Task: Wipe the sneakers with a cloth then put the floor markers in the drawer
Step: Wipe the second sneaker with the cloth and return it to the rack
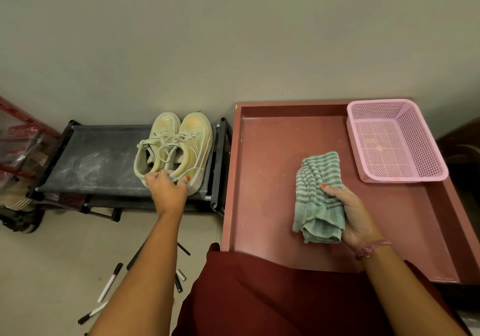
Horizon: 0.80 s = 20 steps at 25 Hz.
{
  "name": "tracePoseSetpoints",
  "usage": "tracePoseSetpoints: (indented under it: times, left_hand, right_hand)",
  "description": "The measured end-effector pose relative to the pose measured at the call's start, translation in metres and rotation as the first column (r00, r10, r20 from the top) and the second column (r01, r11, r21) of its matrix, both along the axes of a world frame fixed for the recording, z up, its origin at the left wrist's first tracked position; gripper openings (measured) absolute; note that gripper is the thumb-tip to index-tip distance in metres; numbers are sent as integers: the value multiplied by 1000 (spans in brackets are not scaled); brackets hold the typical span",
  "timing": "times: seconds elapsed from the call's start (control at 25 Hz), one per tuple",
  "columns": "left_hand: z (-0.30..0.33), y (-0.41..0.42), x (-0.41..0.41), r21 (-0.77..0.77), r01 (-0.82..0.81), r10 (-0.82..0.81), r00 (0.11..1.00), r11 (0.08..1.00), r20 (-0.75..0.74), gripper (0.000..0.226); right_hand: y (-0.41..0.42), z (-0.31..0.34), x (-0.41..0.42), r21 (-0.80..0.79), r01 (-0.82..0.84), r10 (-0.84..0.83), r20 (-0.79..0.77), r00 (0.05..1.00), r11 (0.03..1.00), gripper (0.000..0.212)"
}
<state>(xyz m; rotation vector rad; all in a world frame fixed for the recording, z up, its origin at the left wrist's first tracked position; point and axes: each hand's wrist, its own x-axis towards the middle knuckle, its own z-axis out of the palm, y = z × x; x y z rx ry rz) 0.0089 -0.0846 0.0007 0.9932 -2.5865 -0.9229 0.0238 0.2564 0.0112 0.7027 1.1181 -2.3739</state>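
Nearest us, on the floor to the left of the drawer [233, 180], we count about five floor markers [110, 282] scattered around our left forearm: two white-barrelled ones with black caps well left of the drawer, and three darker ones closer to it, partly hidden by the arm, so the tally is not certain. Our dark red garment [259, 296] overlaps the drawer's near edge.

Over the drawer's floor, our right hand [357, 215] grips one green striped cloth [318, 198], thumb curled onto it, the bundle bunched and hanging toward the drawer's middle. In the drawer's far right corner sits one pink mesh basket [415, 174].

Just left of the drawer stands one black shoe rack [98, 159], its top shelf dusty. On that shelf, at the end nearest the drawer, rest two pale sneakers [174, 148] side by side, toes pointing to the wall [233, 37]. Our left hand [167, 186] pinches their heels, fingers curled over the near rims.
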Motion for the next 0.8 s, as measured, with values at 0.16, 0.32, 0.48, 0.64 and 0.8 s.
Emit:
tracePoseSetpoints:
  times: [0.16, 0.32, 0.48, 0.64, 0.8]
  left_hand:
    - [4, -1, 1, 14, 24, -25, 999, 1000, 23, 39]
    - [5, -19, 13, 20, 156, -154, 984, 988, -89, 52]
    - [11, -45, 19, -157, 59, -72, 994, 986, -79, 36]
    - [11, -76, 15, -332, 416, -279, 878, 847, 390, 40]
    - [22, -90, 8, -430, 489, -239, 824, 759, 514, 25]
  right_hand:
    - [-2, 0, 1, -11, 1, -1, -9, 1000, 1000, 41]
    - [-5, -1, 3, -2, -18, 18, 1, 1000, 1000, 49]
    - [-7, -1, 3, 0, -12, 12, 4, 1000, 1000, 58]
    - [-7, -2, 3, 1, -3, 3, 2, 1000, 1000, 54]
    - [-6, -2, 2, -9, -12, 11, -7, 1000, 1000, 51]
